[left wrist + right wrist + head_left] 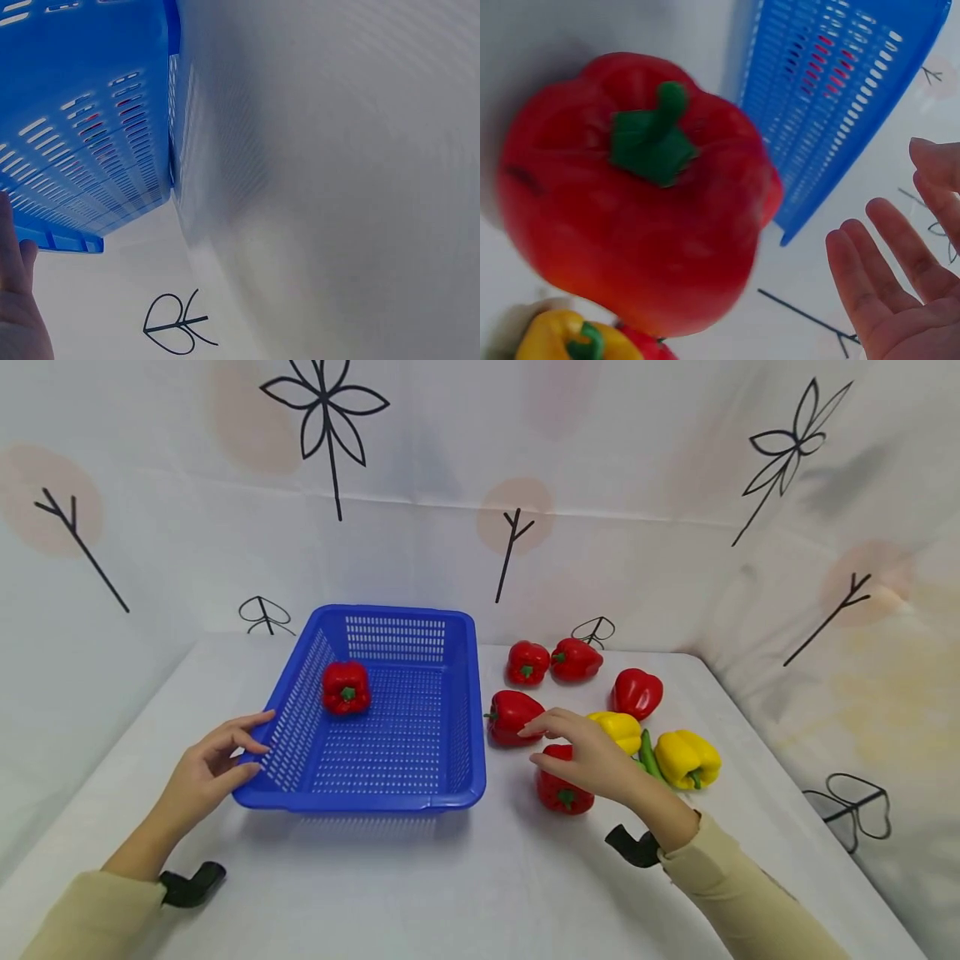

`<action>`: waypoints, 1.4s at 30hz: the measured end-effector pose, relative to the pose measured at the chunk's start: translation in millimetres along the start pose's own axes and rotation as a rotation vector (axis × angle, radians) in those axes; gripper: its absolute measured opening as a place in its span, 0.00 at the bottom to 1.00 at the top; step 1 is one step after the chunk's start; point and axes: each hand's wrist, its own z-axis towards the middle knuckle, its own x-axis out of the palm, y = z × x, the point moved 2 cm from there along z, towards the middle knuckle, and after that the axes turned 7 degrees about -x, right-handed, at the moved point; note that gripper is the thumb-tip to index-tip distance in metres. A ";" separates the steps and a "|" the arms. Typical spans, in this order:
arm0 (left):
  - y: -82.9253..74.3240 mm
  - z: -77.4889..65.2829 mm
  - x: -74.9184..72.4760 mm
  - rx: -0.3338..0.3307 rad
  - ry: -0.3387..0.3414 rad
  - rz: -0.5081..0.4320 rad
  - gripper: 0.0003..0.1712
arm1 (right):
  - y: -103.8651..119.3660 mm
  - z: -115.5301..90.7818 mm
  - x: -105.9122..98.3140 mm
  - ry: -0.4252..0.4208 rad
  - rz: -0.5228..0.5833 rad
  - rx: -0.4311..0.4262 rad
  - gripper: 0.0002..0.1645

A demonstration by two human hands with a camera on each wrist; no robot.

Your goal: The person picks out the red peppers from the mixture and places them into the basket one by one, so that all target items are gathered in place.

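In the head view my left hand (204,770) rests on the left rim of a blue plastic basket (450,797), near its front corner. One red bell pepper (346,687) lies inside the basket. My right hand (592,752) hovers with thumb and fingers apart over a red bell pepper (564,792) that sits right of the basket. In the right wrist view this red pepper (637,225) looks large, stem towards the camera, and the fingers are apart from it. Just behind it, another red bell pepper (513,718) is partly covered by my fingertips.
Farther back lie three red bell peppers, one near the wall (528,663), one beside it (576,660) and one to the right (636,693). Yellow bell peppers (687,760) and a slim green pepper (650,756) lie at right. Patterned cloth (600,568) hangs behind the table.
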 end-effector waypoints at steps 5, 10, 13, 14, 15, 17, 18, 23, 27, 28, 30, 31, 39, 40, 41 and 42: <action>0.6 0.5 0.2 0.000 -0.001 -0.002 0.09 | -6.9 -6.4 1.2 -0.002 0.005 0.041 0.22; 1.2 0.7 0.1 0.001 -0.002 -0.007 0.09 | -15.3 -12.5 2.2 -0.003 0.008 0.077 0.21; 1.3 0.8 0.2 0.001 -0.002 -0.011 0.09 | -20.2 -16.4 2.4 0.009 0.014 0.089 0.21; 1.3 0.7 0.2 0.002 0.000 -0.012 0.09 | -21.6 -17.8 2.4 0.013 0.017 0.092 0.21; 1.3 0.7 0.2 0.002 0.000 -0.013 0.09 | -22.9 -18.8 2.5 0.017 0.021 0.092 0.21; 0.9 0.6 0.2 0.001 0.000 -0.014 0.09 | -25.2 -21.2 2.6 0.024 0.021 0.091 0.22; 0.7 0.6 0.2 0.001 0.000 -0.013 0.09 | -26.2 -22.3 2.6 0.027 0.020 0.091 0.22; -0.3 0.6 0.3 0.001 0.000 -0.007 0.09 | -30.6 -27.5 3.1 0.028 0.008 0.095 0.23; -0.3 0.5 0.5 0.001 -0.001 -0.003 0.09 | -34.0 -31.2 3.3 0.029 0.003 0.110 0.25; 0.0 0.4 0.5 0.002 -0.001 -0.002 0.09 | -35.1 -32.0 3.4 0.032 0.001 0.115 0.25; 0.6 0.0 0.5 0.003 -0.002 -0.001 0.09 | -37.5 -33.7 3.9 0.041 -0.002 0.125 0.25; 0.7 -0.1 0.5 0.003 -0.003 -0.001 0.09 | -38.8 -34.6 4.2 0.045 -0.003 0.132 0.26; 1.0 -0.3 1.1 -0.003 -0.005 0.003 0.09 | -50.5 -40.9 6.3 0.064 0.030 0.162 0.26; 1.0 -0.3 1.2 -0.004 -0.006 0.003 0.09 | -51.7 -41.1 6.7 0.071 0.036 0.171 0.27; 1.1 -0.4 1.3 -0.004 -0.007 0.004 0.09 | -52.7 -41.2 7.0 0.080 0.045 0.181 0.28; 1.2 -0.3 1.3 -0.005 -0.007 0.003 0.09 | -53.8 -41.3 7.3 0.087 0.054 0.191 0.28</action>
